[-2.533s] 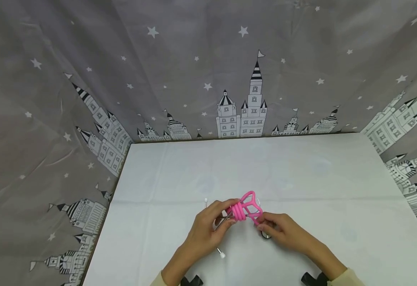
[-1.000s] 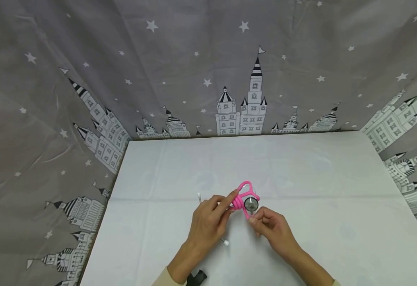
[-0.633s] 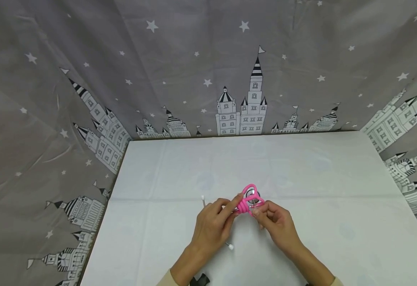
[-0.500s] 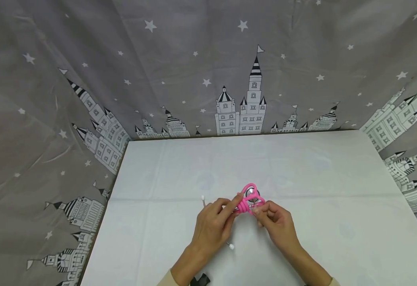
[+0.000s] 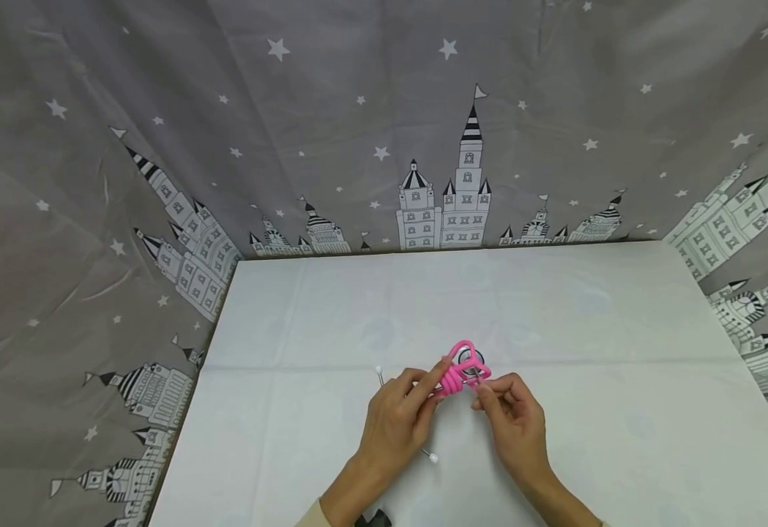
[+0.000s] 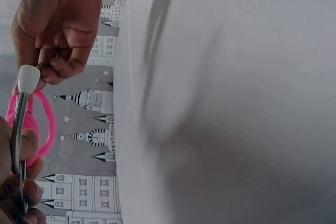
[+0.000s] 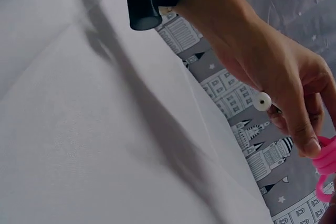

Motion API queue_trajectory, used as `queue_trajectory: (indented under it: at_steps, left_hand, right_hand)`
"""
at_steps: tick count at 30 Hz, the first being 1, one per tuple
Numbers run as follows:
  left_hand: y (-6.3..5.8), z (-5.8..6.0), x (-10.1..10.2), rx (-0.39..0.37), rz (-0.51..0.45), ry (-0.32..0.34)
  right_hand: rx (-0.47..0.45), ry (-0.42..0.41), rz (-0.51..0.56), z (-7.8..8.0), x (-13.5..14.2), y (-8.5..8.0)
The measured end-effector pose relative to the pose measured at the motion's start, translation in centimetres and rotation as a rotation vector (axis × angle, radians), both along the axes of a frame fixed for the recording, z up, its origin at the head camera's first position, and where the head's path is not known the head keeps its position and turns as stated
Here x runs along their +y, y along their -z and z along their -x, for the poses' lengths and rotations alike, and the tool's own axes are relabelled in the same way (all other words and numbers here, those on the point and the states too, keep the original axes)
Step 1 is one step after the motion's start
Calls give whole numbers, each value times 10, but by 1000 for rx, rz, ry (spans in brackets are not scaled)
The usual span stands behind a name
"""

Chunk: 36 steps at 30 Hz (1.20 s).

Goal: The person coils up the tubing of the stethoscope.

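Observation:
A stethoscope with pink tubing (image 5: 452,380) is held above the white tabletop, its tube wound in several coils with loops at the far end. My left hand (image 5: 397,417) grips the coils and the metal ear tubes. One white ear tip (image 5: 379,369) sticks out beyond that hand, the other below it; in the left wrist view an ear tip (image 6: 29,80) stands close to the camera. The round chestpiece (image 5: 471,359) shows through the pink loops, behind them. My right hand (image 5: 515,421) pinches the lower end of the loops by the metal stem, fingertips partly hiding it.
The white table (image 5: 291,315) spreads around both hands. A grey curtain (image 5: 331,88) printed with castles and stars rises at its back and sides. A black wrist mount (image 5: 373,518) shows at the left forearm.
The chestpiece, below the right hand at first, then in front of the loops, now sits behind them. Both hands have shifted slightly right and toward me, still holding the stethoscope.

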<state>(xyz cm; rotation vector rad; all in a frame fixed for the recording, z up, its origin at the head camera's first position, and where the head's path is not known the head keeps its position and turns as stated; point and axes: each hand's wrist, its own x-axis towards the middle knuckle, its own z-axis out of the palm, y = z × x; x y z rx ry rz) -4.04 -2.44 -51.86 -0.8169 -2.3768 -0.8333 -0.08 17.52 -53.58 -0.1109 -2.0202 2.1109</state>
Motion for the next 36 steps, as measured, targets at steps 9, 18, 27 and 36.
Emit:
queue_trajectory:
  at_steps: [9, 18, 27, 36]
  left_hand:
    - [2, -4, 0, 24, -10, 7]
    - [3, -2, -8, 31, 21, 63]
    - [7, 0, -21, -15, 124, 115]
    - [10, 4, -25, -57, 250, 173]
  right_hand:
    - [6, -40, 101, 4, -3, -1]
    - [-79, -45, 81, 5, 1, 0]
    - [34, -168, -33, 7, 24, 2]
    - [57, -221, -482, 8, 40, 6]
